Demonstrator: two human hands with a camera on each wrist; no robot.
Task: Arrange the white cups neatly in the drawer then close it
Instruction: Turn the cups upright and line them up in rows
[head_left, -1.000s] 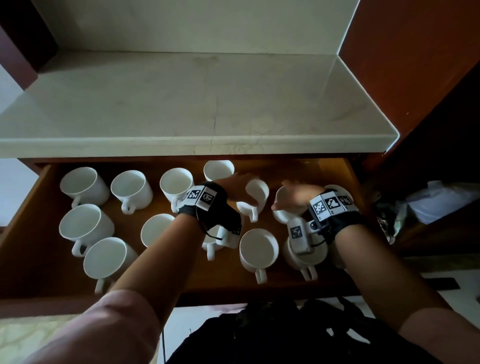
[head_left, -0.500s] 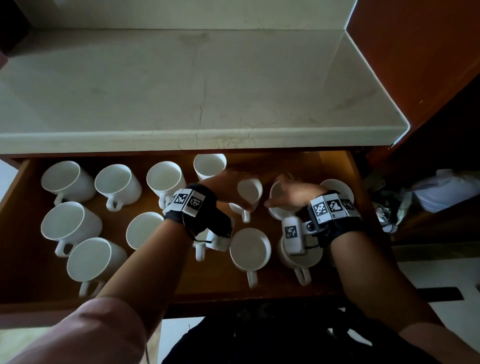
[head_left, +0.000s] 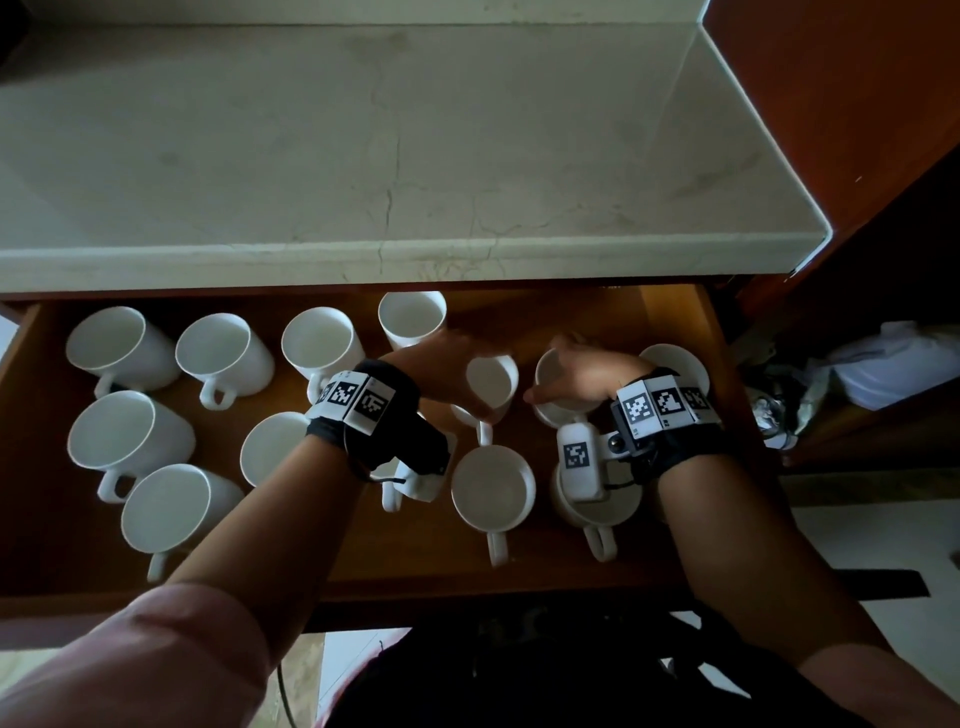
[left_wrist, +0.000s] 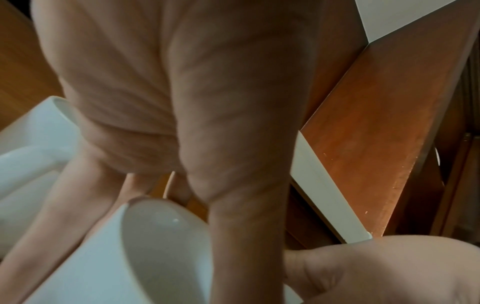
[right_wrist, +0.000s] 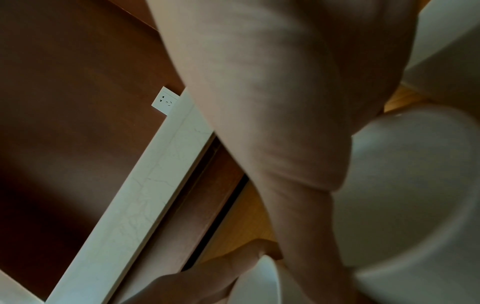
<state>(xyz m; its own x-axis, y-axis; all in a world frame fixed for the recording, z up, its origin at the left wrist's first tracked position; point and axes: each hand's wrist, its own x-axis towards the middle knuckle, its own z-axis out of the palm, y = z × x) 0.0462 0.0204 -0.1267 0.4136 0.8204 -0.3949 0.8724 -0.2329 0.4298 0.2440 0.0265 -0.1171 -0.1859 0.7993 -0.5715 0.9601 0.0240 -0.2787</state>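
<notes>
Cups (head_left: 124, 348) stand upright across the floor of the open drawer (head_left: 670, 322), below the desk (head_left: 395, 156) edge: a back row at left, more at front left and front centre, handles mostly toward the person.

Left hand (head_left: 447, 369): curled round the side of a cup (head_left: 491, 382) in the middle of the drawer; the left wrist view shows fingers wrapped on its wall, rim clear. Right hand (head_left: 587, 374): laid over and gripping the rim of the next cup (head_left: 556, 384) to the right, thumb at the near side. The two held cups sit just beside each other, apart.

Handling, as judged: glazed ceramic, rigid, moderately light, smooth and somewhat slippery, liable to chip if knocked against a neighbour. Best hold is round the body or by the handle; a rim pinch is less secure. Spacing at the right end is tight, with a further cup (head_left: 675, 364) partly hidden behind the right wrist.

Against the frame half a second back: both hands remain on the same two cups; the left-hand cup has shifted slightly toward the right-hand one. The other cups appear unmoved. The drawer remains fully open; closing is not yet begun.
</notes>
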